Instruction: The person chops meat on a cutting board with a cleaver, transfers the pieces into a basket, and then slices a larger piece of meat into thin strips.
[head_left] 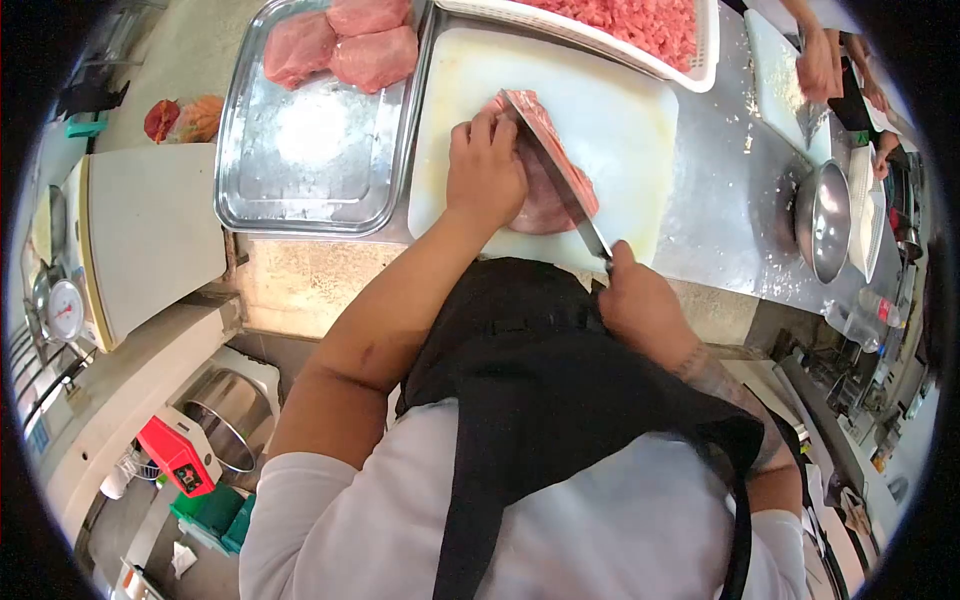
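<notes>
A piece of raw meat (545, 195) lies on the white cutting board (640, 130). My left hand (488, 168) presses on the meat's left side, fingers bent together near the blade. In my right hand (640, 300) is the handle of a long knife (565, 185), the fingers wrapped round it. The blade runs diagonally across the meat, with a strip of meat along its right side. How deep the edge sits in the meat cannot be made out.
Left of the board, a metal tray (235, 150) holds several meat pieces. A white basket (712, 50) of cut meat stands beyond the board. At right are a metal bowl (825, 222), another cutting board (770, 70) and a co-worker's hand (820, 68).
</notes>
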